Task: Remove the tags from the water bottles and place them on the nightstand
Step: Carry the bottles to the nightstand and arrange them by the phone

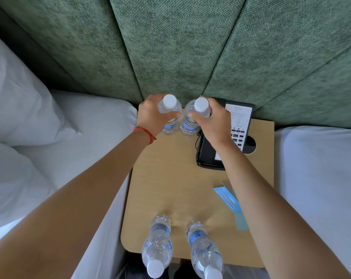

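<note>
Tan nightstand (170,188) btwn white beds (90,125), green padded wall (180,47) behind.

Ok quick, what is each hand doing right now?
Left hand: holds the back left bottle.
Right hand: holds the back right bottle.

Bare forearms, red string bracelet (145,133) on left wrist

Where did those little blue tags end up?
The blue tags lie flat on the nightstand toward its right edge, partly under the person's right forearm, between the phone and the near bottles.
</note>
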`<state>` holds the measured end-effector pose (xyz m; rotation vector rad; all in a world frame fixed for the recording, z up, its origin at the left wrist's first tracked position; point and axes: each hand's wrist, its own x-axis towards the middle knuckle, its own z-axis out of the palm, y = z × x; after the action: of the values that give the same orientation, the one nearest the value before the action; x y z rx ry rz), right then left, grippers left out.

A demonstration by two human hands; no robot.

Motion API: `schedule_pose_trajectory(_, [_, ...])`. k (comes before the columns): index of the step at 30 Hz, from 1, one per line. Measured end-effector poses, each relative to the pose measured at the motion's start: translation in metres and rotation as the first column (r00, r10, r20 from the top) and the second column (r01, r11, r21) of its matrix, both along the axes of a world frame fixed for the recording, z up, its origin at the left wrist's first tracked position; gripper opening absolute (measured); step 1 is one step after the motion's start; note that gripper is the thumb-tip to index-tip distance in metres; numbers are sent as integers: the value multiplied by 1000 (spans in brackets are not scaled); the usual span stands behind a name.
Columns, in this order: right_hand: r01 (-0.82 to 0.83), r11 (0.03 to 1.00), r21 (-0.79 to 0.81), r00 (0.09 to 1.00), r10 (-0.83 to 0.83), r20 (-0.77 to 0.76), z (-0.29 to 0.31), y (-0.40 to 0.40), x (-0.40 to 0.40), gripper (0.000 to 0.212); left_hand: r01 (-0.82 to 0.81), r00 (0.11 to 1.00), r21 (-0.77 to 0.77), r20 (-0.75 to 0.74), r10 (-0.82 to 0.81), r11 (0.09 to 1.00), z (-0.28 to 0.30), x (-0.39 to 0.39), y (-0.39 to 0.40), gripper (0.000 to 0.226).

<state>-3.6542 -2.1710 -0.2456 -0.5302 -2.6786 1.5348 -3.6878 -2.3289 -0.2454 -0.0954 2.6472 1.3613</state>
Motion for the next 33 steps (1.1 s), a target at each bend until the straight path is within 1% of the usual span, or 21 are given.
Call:
schedule_pose_trajectory(2, [-21, 1000, -22, 1000, 21, 11, 2, 2, 0, 53, 73, 997, 0, 36, -73, 997, 1, -4, -6, 52])
schedule_pose_trajectory(5, [-54, 998, -35, 998, 55, 28, 5, 4, 1, 55, 164, 981, 45, 93, -168, 985, 4, -11, -15, 54])
schedule_pose_trajectory(8, [-65, 997, -36, 997, 66, 30, 5, 3, 3, 56, 198, 968, 74, 143, -207, 977, 5, -13, -19, 58])
schedule_pose_trajectory(10, [-50, 998, -24, 998, 50, 31, 4, 2, 4, 56, 165, 976, 83, 130, -175, 983, 4, -9, -16, 60])
schedule_pose_trajectory(15, [25, 1000, -7, 1000, -25, 1, -1, -2, 11, 54, -63, 998, 17, 26, 63, 998, -2, 7, -1, 63])
schedule_pose_trajectory(17, [32, 999, -14, 999, -32, 5, -2, -1, 12, 54, -108, 994, 6, 6, 108, 994, -4, 9, 1, 62])
schedule_pose_trajectory(20, [23, 1000, -19, 1000, -22, 15, -1, 1, 10, 53, -72, 997, 2, 12, 72, 997, -6, 6, -3, 60])
schedule_pose_trajectory(23, [13, 1000, -22, 1000, -12, 13, -1, 2, 10, 53, 17, 998, 51, 67, -20, 999, -6, -1, -12, 59])
schedule_pose_trajectory(27, [22, 999, -29, 1000, -21, 10, -2, 1, 12, 55, 131, 986, 91, 92, -139, 987, -4, -6, -18, 58])
schedule_pose_trajectory(30, [18, 999, -31, 1000, -18, 18, -1, 0, 12, 54, 96, 989, 133, 103, -110, 986, -4, -2, -13, 61])
schedule_pose_trajectory(33, [16, 1000, -26, 1000, -15, 13, -1, 0, 12, 54, -31, 998, 109, 57, 25, 994, -6, 5, -4, 61])
